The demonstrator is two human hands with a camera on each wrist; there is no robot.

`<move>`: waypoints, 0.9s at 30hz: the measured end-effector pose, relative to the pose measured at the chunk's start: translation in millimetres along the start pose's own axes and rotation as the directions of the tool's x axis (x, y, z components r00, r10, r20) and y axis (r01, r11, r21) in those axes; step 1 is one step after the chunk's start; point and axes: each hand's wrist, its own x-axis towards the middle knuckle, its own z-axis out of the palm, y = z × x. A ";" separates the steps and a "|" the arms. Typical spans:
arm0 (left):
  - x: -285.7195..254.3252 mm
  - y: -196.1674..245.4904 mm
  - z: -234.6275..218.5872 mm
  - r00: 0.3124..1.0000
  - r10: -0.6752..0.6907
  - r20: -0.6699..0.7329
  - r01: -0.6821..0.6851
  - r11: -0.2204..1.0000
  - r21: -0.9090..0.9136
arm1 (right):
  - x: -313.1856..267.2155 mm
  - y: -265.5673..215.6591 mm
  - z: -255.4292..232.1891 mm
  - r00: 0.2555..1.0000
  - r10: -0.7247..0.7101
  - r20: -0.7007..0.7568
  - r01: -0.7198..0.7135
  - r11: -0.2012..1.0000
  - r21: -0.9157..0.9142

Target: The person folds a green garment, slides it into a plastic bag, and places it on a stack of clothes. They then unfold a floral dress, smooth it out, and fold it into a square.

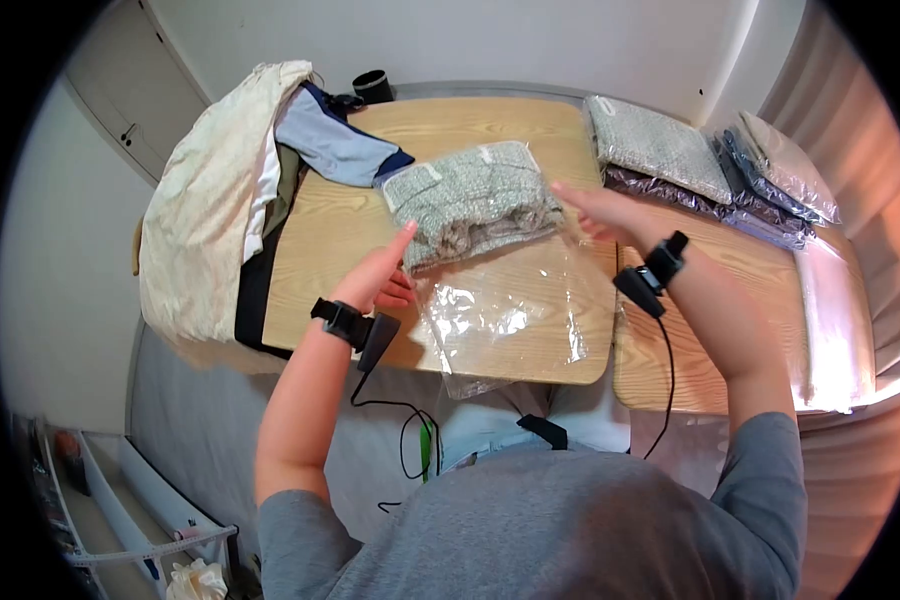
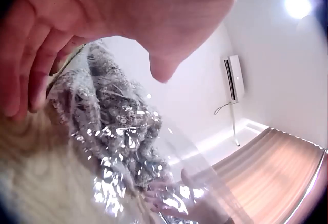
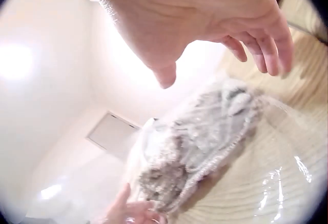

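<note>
A folded grey speckled knit garment (image 1: pixel 475 200) lies inside a clear plastic bag (image 1: pixel 505 320) on the table. The bag's loose, shiny end spreads toward the person and hangs slightly past the front edge. My left hand (image 1: pixel 378 277) is at the garment's left side, thumb raised and apart from the fingers. On the other side my right hand (image 1: pixel 610 212) has its fingers spread loosely by the bag's right edge. In the right wrist view the right hand (image 3: pixel 215 24) hovers over the bagged knit (image 3: pixel 205 137), nothing between its thumb and fingers.
Bagged folded clothes (image 1: pixel 660 150) are stacked at the back right, with more packets (image 1: pixel 780 170) beside them. Flat clear bags (image 1: pixel 838 320) lie at the right edge. Loose clothes (image 1: pixel 220 210) are heaped on the left. A black cup (image 1: pixel 373 86) stands behind.
</note>
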 end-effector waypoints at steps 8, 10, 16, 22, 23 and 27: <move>15.2 0.1 4.0 0.997 0.062 0.054 -0.072 0.978 0.194 | 36.6 14.4 10.2 0.956 0.006 0.295 -0.006 1.000 -0.002; 18.2 -7.9 6.2 0.997 0.063 0.038 -0.069 0.983 0.172 | 35.8 23.8 12.7 0.962 -0.054 0.269 0.073 0.996 -0.060; 19.4 -31.8 -1.3 0.980 0.198 -0.005 -0.198 0.979 0.039 | 10.2 40.1 3.8 0.928 -0.053 0.369 0.010 0.993 0.119; -13.4 -59.2 -8.1 0.980 0.198 0.003 -0.198 0.980 0.033 | -43.3 75.3 -9.7 0.942 -0.054 0.330 -0.080 0.922 0.379; -15.6 -66.8 -9.4 0.976 0.218 -0.023 -0.217 0.976 0.028 | -48.2 83.4 -10.5 0.947 -0.060 0.316 -0.037 0.956 0.292; -27.7 -83.1 -36.8 0.972 0.228 -0.047 -0.231 0.972 -0.052 | -95.8 70.1 -3.2 0.875 -0.470 0.113 0.484 0.851 -0.202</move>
